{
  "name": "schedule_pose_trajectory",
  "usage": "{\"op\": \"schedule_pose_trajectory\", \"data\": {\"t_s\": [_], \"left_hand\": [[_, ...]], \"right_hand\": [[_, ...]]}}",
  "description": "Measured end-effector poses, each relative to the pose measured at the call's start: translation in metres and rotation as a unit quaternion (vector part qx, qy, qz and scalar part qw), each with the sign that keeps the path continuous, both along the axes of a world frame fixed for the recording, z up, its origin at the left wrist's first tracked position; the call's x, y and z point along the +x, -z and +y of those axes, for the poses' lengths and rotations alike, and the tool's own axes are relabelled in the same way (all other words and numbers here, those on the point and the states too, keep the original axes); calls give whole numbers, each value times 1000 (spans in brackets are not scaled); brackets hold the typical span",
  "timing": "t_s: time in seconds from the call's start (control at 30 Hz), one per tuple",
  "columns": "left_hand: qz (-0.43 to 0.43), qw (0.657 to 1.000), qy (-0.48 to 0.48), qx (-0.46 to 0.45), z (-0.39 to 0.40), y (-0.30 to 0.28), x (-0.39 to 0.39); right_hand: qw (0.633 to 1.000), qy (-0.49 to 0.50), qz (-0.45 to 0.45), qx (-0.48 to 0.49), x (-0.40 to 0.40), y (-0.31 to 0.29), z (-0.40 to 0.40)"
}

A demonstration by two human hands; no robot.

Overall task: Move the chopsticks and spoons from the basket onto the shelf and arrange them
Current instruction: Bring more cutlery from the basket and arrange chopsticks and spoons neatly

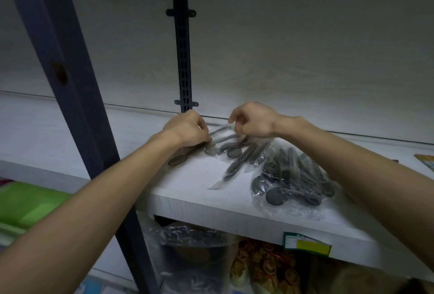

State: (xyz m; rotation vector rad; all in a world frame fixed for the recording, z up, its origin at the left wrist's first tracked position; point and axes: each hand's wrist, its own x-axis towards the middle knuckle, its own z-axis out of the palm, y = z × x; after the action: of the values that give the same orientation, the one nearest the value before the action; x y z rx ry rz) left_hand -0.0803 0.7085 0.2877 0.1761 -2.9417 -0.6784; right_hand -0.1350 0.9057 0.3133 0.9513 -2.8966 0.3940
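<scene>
The white shelf (192,190) carried all the task items on view; the basket was not in frame. The largest item, a clear bag of dark spoons (291,181), lay near the shelf's front edge, right of centre. Several individually wrapped spoons (234,151) lay fanned behind it, toward the shelf's back wall. Both hands worked at the rear ends of these wrapped pieces. The left hand (187,129) had its fingers curled and appeared to pinch a wrapper end. The right hand (253,122) was likewise curled over the handles; whether it actually gripped a wrapper could not be told in the dim light. No chopsticks were identifiable. Risk noted: the slick wrappers could slide, and a tug on one might drag its neighbours forward off the shelf's front edge.
</scene>
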Motion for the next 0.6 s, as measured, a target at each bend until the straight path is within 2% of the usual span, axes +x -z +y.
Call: {"op": "schedule_pose_trajectory", "data": {"t_s": [0.17, 0.3, 0.37, 0.43, 0.5, 0.6], "left_hand": [[14, 999, -41, 11, -5, -2, 2], [17, 998, -61, -19, -4, -8, 11], [-10, 998, -36, -55, -2, -12, 21], [-13, 992, -12, -128, 1, -11, 30], [-23, 981, 4, -191, 3, -2, 37], [-54, 982, 5, -181, 4, 16, 39]], "right_hand": [[997, 5, -42, 64, -8, 9, -8], [998, -8, -54, 26, -7, 10, -4], [999, 5, -43, 1, -13, 7, -5], [999, 18, -30, -15, -20, 7, -12], [998, 15, -57, -17, -21, 11, -21], [996, -12, -87, -2, -19, 19, -30]]}}
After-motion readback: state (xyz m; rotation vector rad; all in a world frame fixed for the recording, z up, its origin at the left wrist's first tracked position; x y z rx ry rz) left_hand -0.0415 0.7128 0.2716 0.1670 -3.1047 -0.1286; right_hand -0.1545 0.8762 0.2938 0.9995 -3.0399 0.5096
